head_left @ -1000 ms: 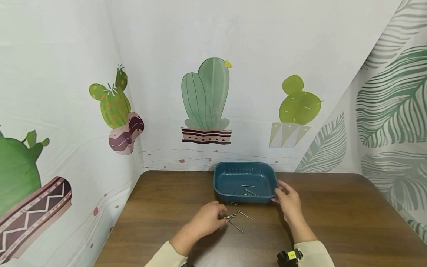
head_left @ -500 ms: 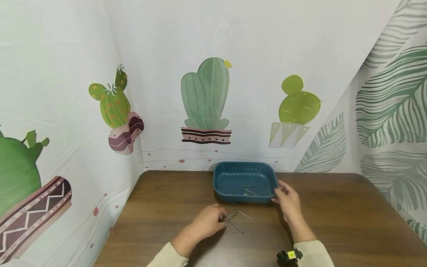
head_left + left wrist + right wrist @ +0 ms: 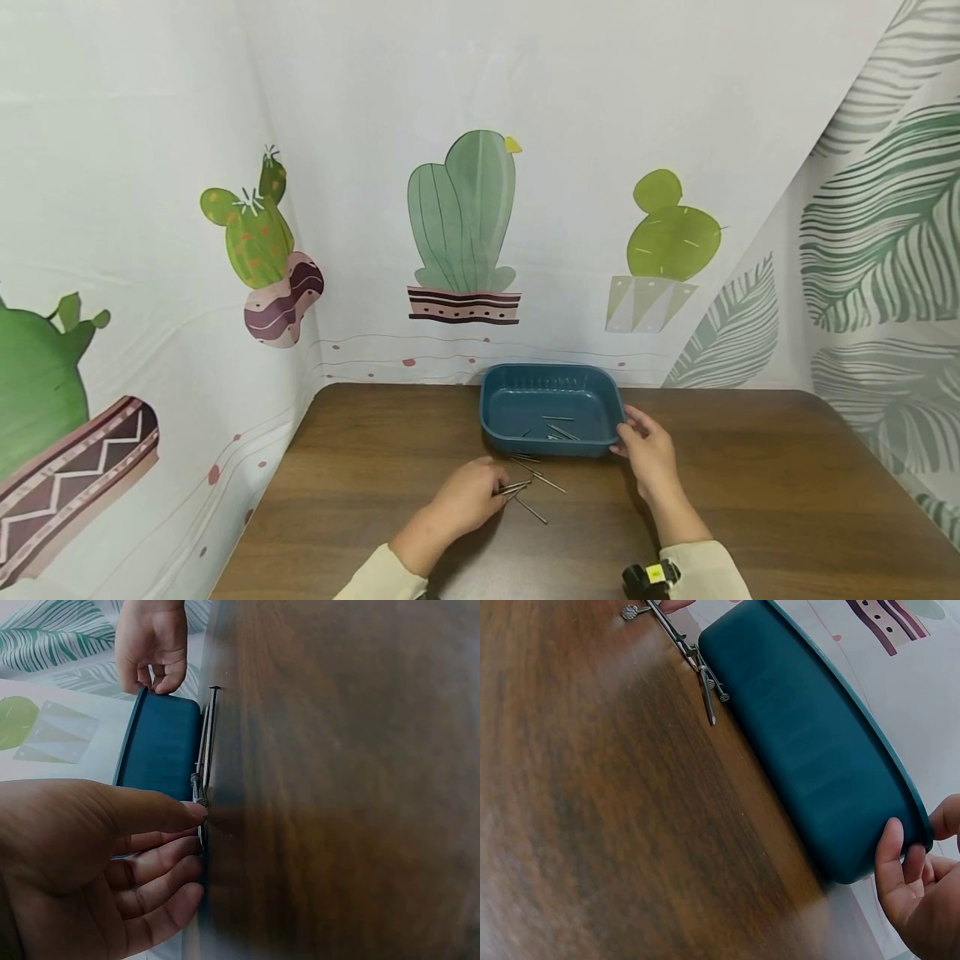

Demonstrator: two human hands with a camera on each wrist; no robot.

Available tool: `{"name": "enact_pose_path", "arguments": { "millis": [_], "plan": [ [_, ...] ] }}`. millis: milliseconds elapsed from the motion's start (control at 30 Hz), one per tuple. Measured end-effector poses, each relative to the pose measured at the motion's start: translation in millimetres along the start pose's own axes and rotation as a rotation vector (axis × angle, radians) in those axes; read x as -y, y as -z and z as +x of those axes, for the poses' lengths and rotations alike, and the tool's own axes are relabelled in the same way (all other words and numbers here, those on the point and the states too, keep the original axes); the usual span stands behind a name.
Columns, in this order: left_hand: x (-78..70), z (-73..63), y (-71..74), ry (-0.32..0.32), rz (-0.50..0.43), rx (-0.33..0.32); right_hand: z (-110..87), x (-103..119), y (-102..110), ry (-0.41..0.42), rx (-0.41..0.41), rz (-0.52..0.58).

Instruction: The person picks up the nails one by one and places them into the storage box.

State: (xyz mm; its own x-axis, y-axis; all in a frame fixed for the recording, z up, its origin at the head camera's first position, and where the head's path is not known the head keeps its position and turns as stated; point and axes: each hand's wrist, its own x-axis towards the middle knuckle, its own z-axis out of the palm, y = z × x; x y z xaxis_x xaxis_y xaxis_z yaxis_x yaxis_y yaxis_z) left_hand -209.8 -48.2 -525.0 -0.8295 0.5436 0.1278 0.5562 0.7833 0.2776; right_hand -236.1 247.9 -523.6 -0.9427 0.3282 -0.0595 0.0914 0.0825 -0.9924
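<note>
My left hand (image 3: 468,498) is low over the table, its thumb and fingertips pinching nails (image 3: 517,486) at the near pile. In the left wrist view, the thumb of the left hand (image 3: 67,840) presses on nail shafts right by the tabletop. Other loose nails (image 3: 532,510) lie in front of the blue tray (image 3: 540,447), some crossing each other. Several nails (image 3: 562,432) are inside it. My right hand (image 3: 651,454) grips the tray's right end; in the right wrist view, fingers (image 3: 889,851) lie against the outer wall and the thumb is at the rim.
The brown wooden table (image 3: 375,442) reaches back to a white cloth (image 3: 360,250) printed with cacti and leaves. The tray stands near the table's far edge. A black wrist device (image 3: 649,577) with a yellow label is on the right wrist.
My left hand has shifted slightly toward me, and its fingertips have come in around the nails. The right hand and the tray stay in place.
</note>
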Motion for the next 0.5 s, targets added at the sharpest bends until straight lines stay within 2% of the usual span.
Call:
{"name": "enact_pose_path", "arguments": {
  "millis": [500],
  "plan": [
    [-1.4,4.2,2.9,-0.002,0.008,-0.008,-0.3,0.7,-0.3,-0.002,-0.004,0.013]
  ]
}}
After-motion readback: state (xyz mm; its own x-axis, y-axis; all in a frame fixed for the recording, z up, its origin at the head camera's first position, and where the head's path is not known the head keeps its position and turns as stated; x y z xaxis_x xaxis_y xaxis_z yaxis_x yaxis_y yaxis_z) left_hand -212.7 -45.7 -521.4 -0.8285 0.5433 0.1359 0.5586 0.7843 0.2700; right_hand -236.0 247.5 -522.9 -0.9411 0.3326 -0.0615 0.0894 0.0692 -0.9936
